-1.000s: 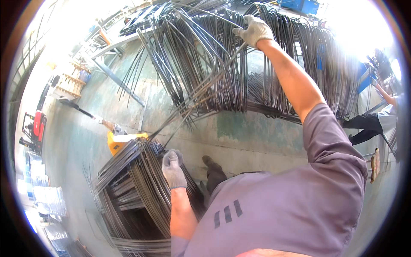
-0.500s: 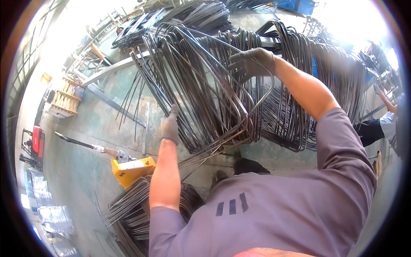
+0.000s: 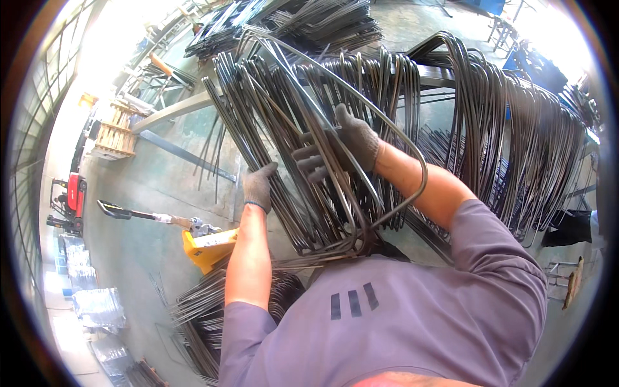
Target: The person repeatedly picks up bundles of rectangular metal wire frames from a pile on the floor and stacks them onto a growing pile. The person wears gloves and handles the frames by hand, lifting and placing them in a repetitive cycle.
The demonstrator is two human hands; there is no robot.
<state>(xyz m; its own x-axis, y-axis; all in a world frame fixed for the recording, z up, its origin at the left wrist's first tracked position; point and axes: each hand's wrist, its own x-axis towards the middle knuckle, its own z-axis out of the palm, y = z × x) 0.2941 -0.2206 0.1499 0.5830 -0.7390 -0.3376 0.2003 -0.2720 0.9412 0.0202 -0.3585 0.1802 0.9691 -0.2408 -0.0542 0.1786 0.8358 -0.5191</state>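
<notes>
My right hand, in a dark grey glove, is among bent steel rod frames hung in a thick row. Its thumb and fingers are spread, and a few rods cross in front of it. A rounded rod frame loops out around my right wrist, tilted away from the row. At the row's left side my left hand, also gloved, is closed on the outermost rods; its fingertips are partly hidden against them.
A metal beam carries more bent frames to the right. By my left forearm are a yellow pallet truck and a stack of frames. Further rods lie beyond. A red machine and wooden crate stand left.
My right hand has moved left and nearer to me, from the loop's upper side into the row. My left hand stays at the row's left side. The view has shifted somewhat.
</notes>
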